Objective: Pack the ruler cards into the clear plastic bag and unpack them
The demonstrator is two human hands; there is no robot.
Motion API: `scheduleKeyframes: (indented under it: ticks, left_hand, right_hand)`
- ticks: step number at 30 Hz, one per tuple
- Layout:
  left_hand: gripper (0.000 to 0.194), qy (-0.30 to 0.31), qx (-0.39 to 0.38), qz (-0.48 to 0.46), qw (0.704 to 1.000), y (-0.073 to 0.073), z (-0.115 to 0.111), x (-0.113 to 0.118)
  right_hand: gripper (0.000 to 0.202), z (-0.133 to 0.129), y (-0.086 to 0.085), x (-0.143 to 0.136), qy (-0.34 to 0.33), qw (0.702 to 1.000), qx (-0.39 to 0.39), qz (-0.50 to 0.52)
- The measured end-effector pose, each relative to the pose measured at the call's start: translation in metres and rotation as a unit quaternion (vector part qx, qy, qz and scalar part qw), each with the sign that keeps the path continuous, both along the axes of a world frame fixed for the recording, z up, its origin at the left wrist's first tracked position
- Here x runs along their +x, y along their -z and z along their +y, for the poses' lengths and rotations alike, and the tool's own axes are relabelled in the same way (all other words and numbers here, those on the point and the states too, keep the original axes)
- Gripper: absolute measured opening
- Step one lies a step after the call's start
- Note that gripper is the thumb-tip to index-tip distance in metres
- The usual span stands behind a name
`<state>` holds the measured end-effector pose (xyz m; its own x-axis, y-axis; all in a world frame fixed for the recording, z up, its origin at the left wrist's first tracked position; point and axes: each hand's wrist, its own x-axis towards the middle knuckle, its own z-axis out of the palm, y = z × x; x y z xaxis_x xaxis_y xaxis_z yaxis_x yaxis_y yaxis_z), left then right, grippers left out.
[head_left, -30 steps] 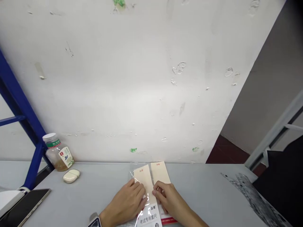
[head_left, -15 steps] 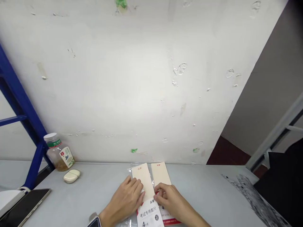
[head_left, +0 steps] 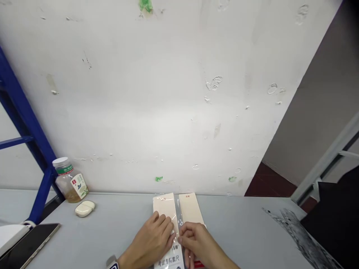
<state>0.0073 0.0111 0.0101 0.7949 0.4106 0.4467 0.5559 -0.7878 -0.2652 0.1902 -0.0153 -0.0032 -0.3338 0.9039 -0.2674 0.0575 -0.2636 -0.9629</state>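
Observation:
Two flat packets with cream upper parts lie side by side on the grey table. Over the left packet (head_left: 165, 203), which has clear plastic around it and a white printed label, rests my left hand (head_left: 153, 237). Its fingers are curled onto the packet, and a watch is on that wrist. My right hand (head_left: 199, 243) pinches the left packet's right edge with thumb and index finger. It partly covers the right packet (head_left: 191, 209), whose lower end shows a bit of red.
At the left are a clear jar (head_left: 70, 181) with a white lid, a small cream case (head_left: 85, 208) and a dark phone (head_left: 29, 244). A blue metal frame (head_left: 33, 123) stands behind them. Black fabric (head_left: 333, 220) hangs at the far right.
The left packet has shifted slightly left and down and sits straighter, with plastic over its face. My right hand has moved a little left and down, and covers more of the right packet.

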Motion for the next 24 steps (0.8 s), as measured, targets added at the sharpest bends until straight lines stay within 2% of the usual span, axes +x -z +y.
scheduleKeyframes:
  ticks: [4,6,7,9,10,12,14,15,16,18,20,22,24]
  left_hand:
    - [0.013,-0.009,-0.064,-0.039,0.997,-0.006,0.0,-0.004]
    - [0.007,-0.049,-0.108,-0.136,0.984,-0.008,0.003,-0.007]
    - [0.007,-0.081,-0.134,-0.198,0.968,-0.009,0.006,-0.009]
    - [0.012,-0.14,-0.215,-0.309,0.916,-0.011,0.012,-0.012]
    - [0.014,-0.151,-0.278,-0.347,0.883,-0.012,0.016,-0.013]
    - [0.014,-0.127,-0.424,-0.375,0.815,-0.014,0.024,-0.016]
    - [0.012,-0.09,-0.513,-0.366,0.771,-0.017,0.033,-0.021]
    - [0.011,-0.084,-0.525,-0.357,0.768,-0.02,0.037,-0.025]
    - [0.01,-0.091,-0.516,-0.346,0.778,-0.023,0.042,-0.032]
    - [0.012,-0.13,-0.486,-0.318,0.804,-0.029,0.052,-0.05]
    - [0.016,-0.184,-0.476,-0.236,0.827,-0.033,0.062,-0.074]
    - [0.024,-0.238,-0.483,-0.15,0.829,-0.034,0.07,-0.095]
    - [0.028,-0.29,-0.444,-0.092,0.843,-0.032,0.075,-0.11]
  right_hand:
    - [0.052,0.002,0.001,-0.001,0.015,1.0,0.003,0.01]
    - [0.056,0.003,0.002,0.0,0.024,0.999,0.006,0.024]
    - [0.057,0.004,0.002,0.0,0.027,0.999,0.009,0.033]
    - [0.058,0.004,0.001,0.0,0.035,0.998,0.017,0.046]
    - [0.057,0.004,0.0,-0.001,0.036,0.998,0.019,0.049]
    - [0.056,0.004,-0.003,0.001,0.025,0.999,0.021,0.043]
    - [0.054,0.005,-0.009,0.006,-0.009,1.0,0.023,0.014]
    - [0.053,0.007,-0.012,0.01,-0.026,0.999,0.032,-0.01]
    - [0.05,0.008,-0.015,0.016,-0.038,0.997,0.046,-0.043]
    - [0.039,0.012,-0.021,0.03,-0.016,0.987,0.103,-0.124]
    - [0.026,0.016,-0.025,0.044,0.011,0.964,0.155,-0.216]
    - [0.023,0.019,-0.029,0.056,0.006,0.951,0.15,-0.269]
    - [0.031,0.019,-0.031,0.064,-0.019,0.945,0.115,-0.306]
